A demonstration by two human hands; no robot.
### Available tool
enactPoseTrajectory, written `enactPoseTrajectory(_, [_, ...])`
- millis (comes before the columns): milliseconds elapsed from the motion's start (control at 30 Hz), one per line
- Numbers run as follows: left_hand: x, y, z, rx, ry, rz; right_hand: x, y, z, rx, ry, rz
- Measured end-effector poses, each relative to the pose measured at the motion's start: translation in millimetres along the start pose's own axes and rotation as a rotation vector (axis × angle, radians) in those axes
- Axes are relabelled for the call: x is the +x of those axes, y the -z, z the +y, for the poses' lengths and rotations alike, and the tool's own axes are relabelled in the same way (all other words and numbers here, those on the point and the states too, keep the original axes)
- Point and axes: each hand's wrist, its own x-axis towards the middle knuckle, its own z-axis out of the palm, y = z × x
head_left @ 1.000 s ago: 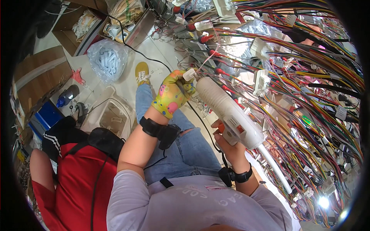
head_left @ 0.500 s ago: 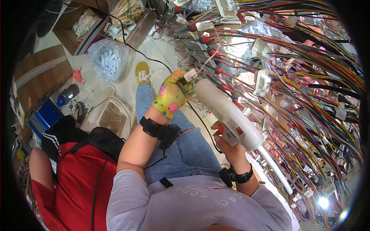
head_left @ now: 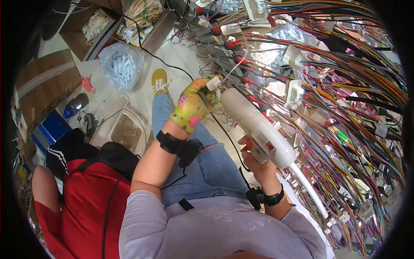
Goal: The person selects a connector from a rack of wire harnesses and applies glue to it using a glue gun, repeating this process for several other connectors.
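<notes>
My left hand [head_left: 190, 105], in a yellow patterned glove, is closed on a white plastic connector [head_left: 213, 83]. A thin pink wire [head_left: 235, 67] runs from that connector up toward the wire bundles. My bare right hand [head_left: 262, 172] grips the handle of a white heat gun [head_left: 252, 121] with a ribbed barrel and an orange-red trigger. The barrel's front end sits just right of my left fingers, close to the connector. From the gun's rear, a white sleeve [head_left: 311, 190] slants down to the right. My left fingertips are partly hidden behind the connector.
Dense coloured wire bundles [head_left: 345, 82] with white connectors and red caps fill the right side. A person in a red top [head_left: 92, 207] is close on my left. A clear bag of white pieces [head_left: 122, 67], cardboard boxes [head_left: 47, 86] and a black cable [head_left: 166, 64] lie beyond.
The heat gun's front end has shifted slightly right, away from my left fingers. My left hand keeps the connector in nearly the same place.
</notes>
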Motion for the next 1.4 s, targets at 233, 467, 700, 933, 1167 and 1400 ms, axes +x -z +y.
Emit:
enactPoseTrajectory(233, [9.5,18.9,-1.9,0.161,-0.033,-0.062,-0.4,0.3,-2.3,0.006,-0.041,-0.03])
enactPoseTrajectory(467, [2.8,-3.0,-0.7,0.007,-0.019,-0.015,-0.3,2.8,4.0,-0.011,0.039,-0.028])
enactPoseTrajectory(700, [4.3,2.1,-1.7,0.059,-0.034,-0.049,-0.2,2.2,2.4,0.008,0.028,-0.038])
enactPoseTrajectory(933, [3.2,-0.7,-1.6,0.054,-0.051,-0.055,-0.5,3.8,2.7,0.011,-0.016,-0.054])
enactPoseTrajectory(1167, [1.4,-1.5,-2.1,0.094,-0.072,-0.078,-0.3,2.8,5.6,0.015,0.015,-0.043])
enactPoseTrajectory(1400, [5.4,1.6,-3.2,0.084,-0.054,-0.063,0.4,2.8,5.9,0.01,0.02,-0.064])
